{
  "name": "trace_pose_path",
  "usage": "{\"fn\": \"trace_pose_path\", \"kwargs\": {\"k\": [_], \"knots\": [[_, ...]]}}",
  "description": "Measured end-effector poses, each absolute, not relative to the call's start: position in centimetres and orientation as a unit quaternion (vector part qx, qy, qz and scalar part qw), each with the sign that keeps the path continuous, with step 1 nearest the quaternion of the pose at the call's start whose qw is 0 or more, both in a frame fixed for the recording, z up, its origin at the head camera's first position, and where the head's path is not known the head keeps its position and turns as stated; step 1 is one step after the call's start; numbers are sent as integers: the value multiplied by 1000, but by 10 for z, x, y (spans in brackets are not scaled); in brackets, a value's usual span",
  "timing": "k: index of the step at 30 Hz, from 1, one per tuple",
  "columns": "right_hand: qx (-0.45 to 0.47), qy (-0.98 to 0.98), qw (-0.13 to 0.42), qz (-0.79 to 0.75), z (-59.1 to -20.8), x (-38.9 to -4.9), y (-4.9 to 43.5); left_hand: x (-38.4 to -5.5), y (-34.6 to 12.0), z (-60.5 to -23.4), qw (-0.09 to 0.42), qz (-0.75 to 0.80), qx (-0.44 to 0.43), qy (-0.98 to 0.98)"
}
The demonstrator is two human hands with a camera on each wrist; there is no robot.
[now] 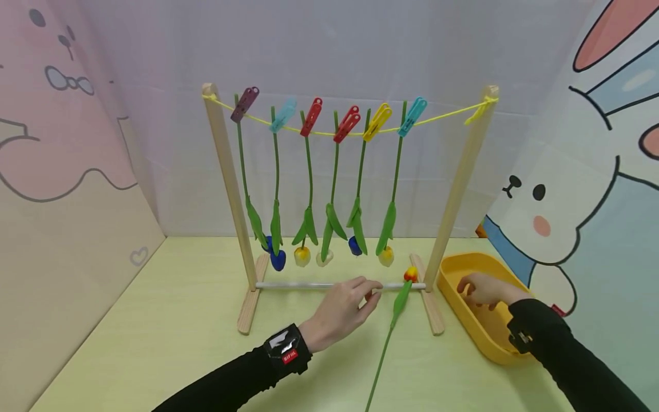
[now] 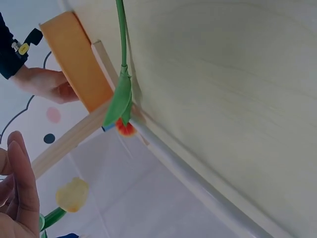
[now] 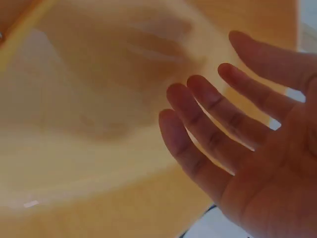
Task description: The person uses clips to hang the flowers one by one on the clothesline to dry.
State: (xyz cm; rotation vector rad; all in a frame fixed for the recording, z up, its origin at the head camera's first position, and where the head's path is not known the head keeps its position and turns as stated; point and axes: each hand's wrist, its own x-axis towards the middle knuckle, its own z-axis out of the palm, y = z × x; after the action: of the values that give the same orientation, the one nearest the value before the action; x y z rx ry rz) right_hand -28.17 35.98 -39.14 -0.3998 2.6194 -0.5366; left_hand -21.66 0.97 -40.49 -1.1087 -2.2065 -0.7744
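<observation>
My left hand (image 1: 344, 309) hovers over the table near the rack's white crossbar (image 1: 304, 285), its fingers loosely bent around nothing. Just right of it lies an artificial tulip (image 1: 400, 303) with a red-orange bloom; the head overlaps the bar and the green stem runs toward the front edge. In the left wrist view that tulip (image 2: 119, 101) is beyond my fingers (image 2: 25, 183). Over the yellow tray (image 1: 465, 317) on the right, my right hand (image 1: 486, 290) reaches in. Its fingers (image 3: 213, 134) are spread and relaxed, with nothing in them, in the right wrist view.
A wooden rack (image 1: 229, 189) carries a yellow string (image 1: 448, 116). Several tulips hang heads-down from it by coloured clothespins (image 1: 379, 122), with blue, yellow and white blooms. Cartoon-printed curtains (image 1: 546, 200) enclose the table (image 1: 180, 309).
</observation>
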Motion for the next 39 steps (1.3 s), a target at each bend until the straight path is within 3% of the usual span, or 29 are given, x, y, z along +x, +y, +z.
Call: {"fn": "trace_pose_path", "kwargs": {"k": [19, 29, 39], "knots": [[-112, 901, 323, -266, -396, -270, 355, -218, 9, -413, 245, -265, -402, -841], [-91, 909, 323, -246, -402, -268, 356, -217, 10, -413, 232, -269, -399, -845], [-68, 904, 361, -220, -392, -251, 361, -220, 6, -417, 221, -271, -390, -852]]}}
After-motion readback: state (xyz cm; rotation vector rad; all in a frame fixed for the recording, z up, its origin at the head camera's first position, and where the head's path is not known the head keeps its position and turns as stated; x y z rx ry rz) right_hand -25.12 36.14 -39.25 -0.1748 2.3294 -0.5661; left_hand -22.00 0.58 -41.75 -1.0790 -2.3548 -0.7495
